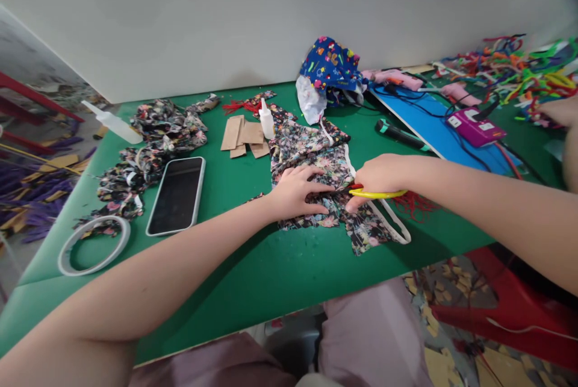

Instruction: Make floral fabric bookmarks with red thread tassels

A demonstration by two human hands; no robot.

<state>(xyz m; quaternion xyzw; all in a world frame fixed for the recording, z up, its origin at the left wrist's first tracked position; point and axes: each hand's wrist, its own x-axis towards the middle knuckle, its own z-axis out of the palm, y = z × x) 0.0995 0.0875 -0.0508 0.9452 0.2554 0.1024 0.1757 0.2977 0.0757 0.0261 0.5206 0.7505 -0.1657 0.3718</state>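
Note:
Black floral fabric (pixel 307 145) lies spread over the table in front of me, with white edging along its right side. My left hand (pixel 298 193) rests on it, palm down, fingers spread. At the fabric's right side, my right hand (pixel 382 175) is closed round scissors with yellow and red handles (pixel 379 194). Their blades are hidden by the hand and cloth. A narrower floral piece (pixel 365 232) hangs toward me below the scissors, with a white band loop (pixel 401 232) beside it. Red threads (pixel 415 205) lie under my right wrist.
Left on the green table (pixel 244 272) are a phone (pixel 176 197), a tape roll (pixel 63 254) and gathered floral strips (pixel 167 125). Brown card pieces (pixel 232 133) and a white nozzle bottle (pixel 267 122) stand behind. A blue board (pixel 415 116) with cables and a co-worker's hand (pixel 560 111) are at right.

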